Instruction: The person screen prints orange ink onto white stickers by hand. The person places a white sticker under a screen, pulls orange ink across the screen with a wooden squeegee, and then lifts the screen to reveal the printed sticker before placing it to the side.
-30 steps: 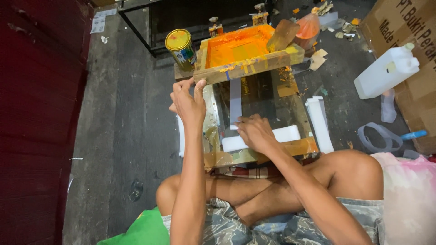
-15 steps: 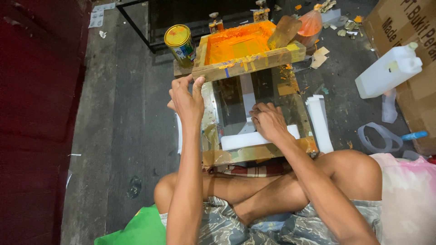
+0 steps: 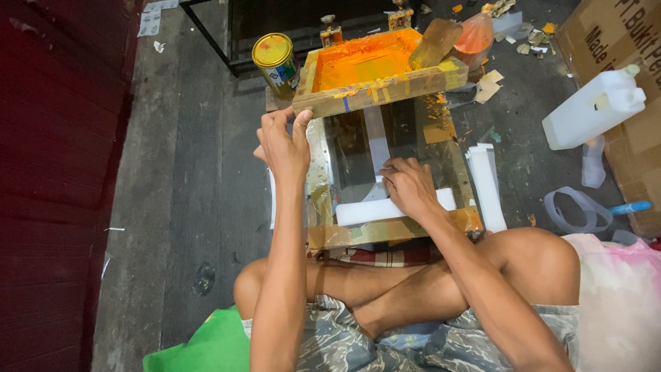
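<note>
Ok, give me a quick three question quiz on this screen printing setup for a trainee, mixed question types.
1. True or false: the left hand grips the corner of the raised wooden screen frame coated in orange ink.
2. What does the right hand rest on: A the white plastic jug, B the glass printing bed, C the yellow-lidded round tin can?
3. Fill in: the white paper strip lies at the bed's ____ edge, nearest the person.

Key: 1 true; 2 B; 3 front.
</note>
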